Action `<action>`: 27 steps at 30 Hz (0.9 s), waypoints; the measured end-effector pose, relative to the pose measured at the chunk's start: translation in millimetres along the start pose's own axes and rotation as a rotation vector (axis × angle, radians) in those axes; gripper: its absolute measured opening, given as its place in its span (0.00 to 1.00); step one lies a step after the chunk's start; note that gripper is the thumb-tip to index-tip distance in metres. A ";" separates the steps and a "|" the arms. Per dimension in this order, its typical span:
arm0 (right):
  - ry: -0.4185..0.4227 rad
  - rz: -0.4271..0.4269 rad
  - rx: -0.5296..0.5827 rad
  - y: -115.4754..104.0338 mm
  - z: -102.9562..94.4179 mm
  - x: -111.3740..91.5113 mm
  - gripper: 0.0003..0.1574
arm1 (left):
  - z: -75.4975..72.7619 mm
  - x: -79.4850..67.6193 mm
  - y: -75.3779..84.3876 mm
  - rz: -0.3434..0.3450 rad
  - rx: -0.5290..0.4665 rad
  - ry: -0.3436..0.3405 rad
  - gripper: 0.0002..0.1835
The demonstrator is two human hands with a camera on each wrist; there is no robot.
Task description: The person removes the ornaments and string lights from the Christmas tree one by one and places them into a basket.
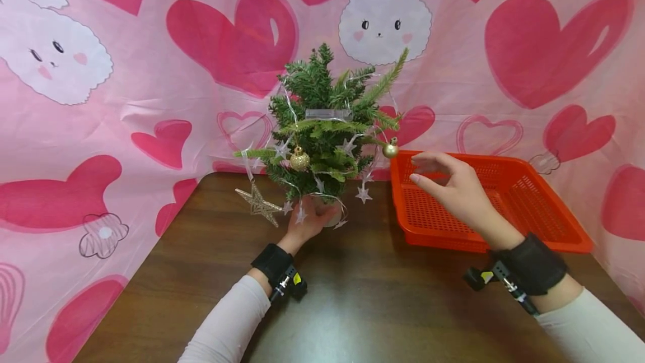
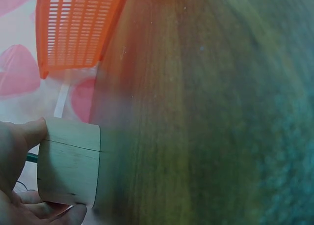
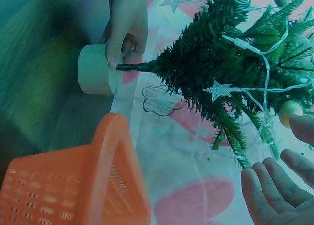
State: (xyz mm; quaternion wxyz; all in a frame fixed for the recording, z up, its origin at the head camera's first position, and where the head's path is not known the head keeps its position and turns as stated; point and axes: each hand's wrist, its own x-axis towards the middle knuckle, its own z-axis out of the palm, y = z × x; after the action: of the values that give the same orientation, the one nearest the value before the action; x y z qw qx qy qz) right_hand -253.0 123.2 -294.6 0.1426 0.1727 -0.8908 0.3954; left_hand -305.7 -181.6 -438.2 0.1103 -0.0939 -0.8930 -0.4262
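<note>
A small artificial Christmas tree (image 1: 317, 83) stands upright on the table, on a round pale wooden base (image 2: 68, 166). My left hand (image 1: 304, 223) grips this base, thumb at its upper edge and fingers around the side. At the tree's right hangs a smooth gold ball (image 1: 390, 150). Beside it my right hand (image 1: 461, 186) is held in the air, fingers loosely bent and apart, holding nothing; a small gap to the ball shows in the head view. A glittery gold ball (image 1: 299, 159) and a gold star (image 1: 258, 204) hang at front and left. Star-shaped string lights (image 3: 219, 90) wrap the branches.
An orange-red plastic basket (image 1: 403, 212) sits at the right of the table, below my right hand. A clear box (image 1: 328, 114) is lodged among the branches. Behind the brown wooden table (image 1: 342, 307) hangs a pink cloth (image 1: 201, 128) with hearts and rabbits.
</note>
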 end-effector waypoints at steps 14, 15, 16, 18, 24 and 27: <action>-0.029 0.076 0.361 -12.3 18.9 30.8 0.28 | -0.9 -0.2 -0.9 -0.014 -0.010 0.001 0.16; -0.029 0.072 0.384 -12.1 20.1 31.8 0.28 | -0.8 -0.3 -1.1 -0.012 -0.010 0.006 0.16; -0.029 0.068 0.404 -12.0 21.3 32.7 0.28 | -0.8 -0.3 -1.1 -0.011 -0.007 0.009 0.17; -0.023 0.062 0.433 -12.6 23.8 34.2 0.29 | -0.7 -0.4 -1.1 -0.008 -0.004 0.013 0.17; -0.013 0.054 0.429 -16.9 30.1 36.8 0.32 | -0.5 0.1 -1.1 -0.003 -0.014 0.010 0.16; 0.003 0.055 0.449 -18.0 31.3 37.1 0.30 | -0.9 0.3 -0.9 -0.001 -0.035 -0.007 0.18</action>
State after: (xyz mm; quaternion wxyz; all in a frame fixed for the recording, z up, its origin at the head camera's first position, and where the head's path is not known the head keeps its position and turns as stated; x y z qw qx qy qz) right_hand -282.5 81.1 -288.6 0.0909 0.1751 -0.7846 0.5878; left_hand -306.2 -182.9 -438.2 0.1050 -0.0968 -0.8858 -0.4415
